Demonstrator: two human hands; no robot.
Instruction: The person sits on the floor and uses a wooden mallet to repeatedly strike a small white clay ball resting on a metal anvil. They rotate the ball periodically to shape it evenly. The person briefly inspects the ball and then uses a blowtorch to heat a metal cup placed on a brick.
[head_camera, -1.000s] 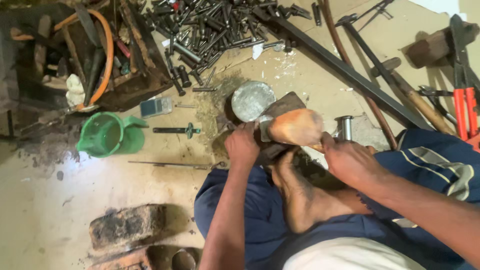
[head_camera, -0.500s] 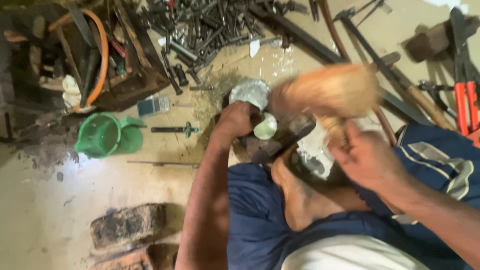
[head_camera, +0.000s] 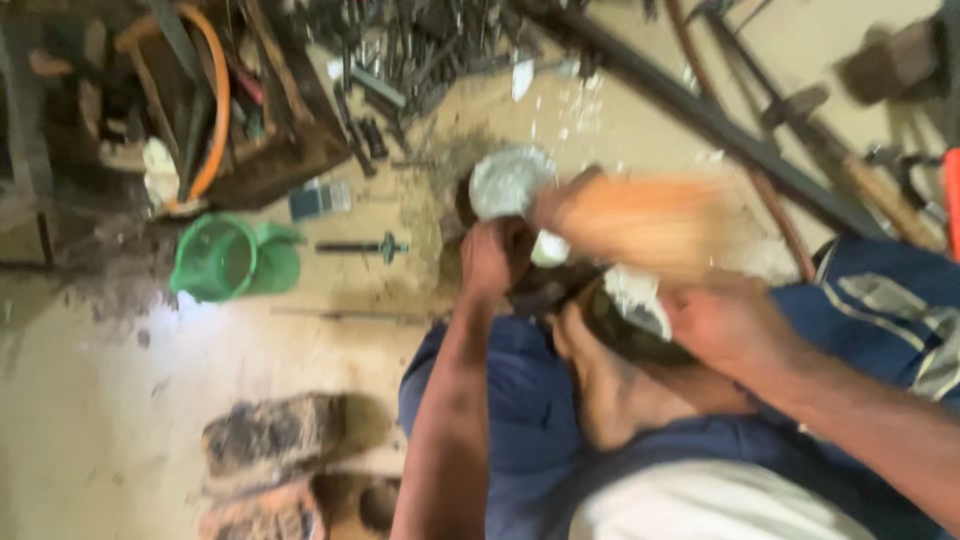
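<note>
Both hands work low over the sandy floor (head_camera: 120, 440), between the seated person's knees in blue trousers (head_camera: 520, 420). Left hand (head_camera: 497, 257) is curled shut around a small dark workpiece (head_camera: 545, 290), pinning it down just in front of the person's bare foot (head_camera: 600, 385); what exactly the fingers enclose cannot be told through the blur. Right hand (head_camera: 725, 325) is clenched around the handle of a wooden mallet with a pale orange-brown head (head_camera: 640, 225); the head is smeared by motion and sits just above and to the right of the left hand, over the workpiece. A round grey metal disc (head_camera: 508, 180) lies on the floor touching or just beyond the left knuckles. A torn piece of white sheet (head_camera: 635, 300) rests on a dark green rounded object (head_camera: 625, 335) beside the foot. Further left lies a green plastic jug (head_camera: 225, 258) on its side, with a slim dark bolt-like rod (head_camera: 360, 246) near it. A heap of dark metal rods and bolts (head_camera: 420, 50) occupies the upper floor, and a long dark steel bar (head_camera: 700, 115) runs diagonally at the upper right. Two rough bricks (head_camera: 275, 440) sit at the lower left.
</note>
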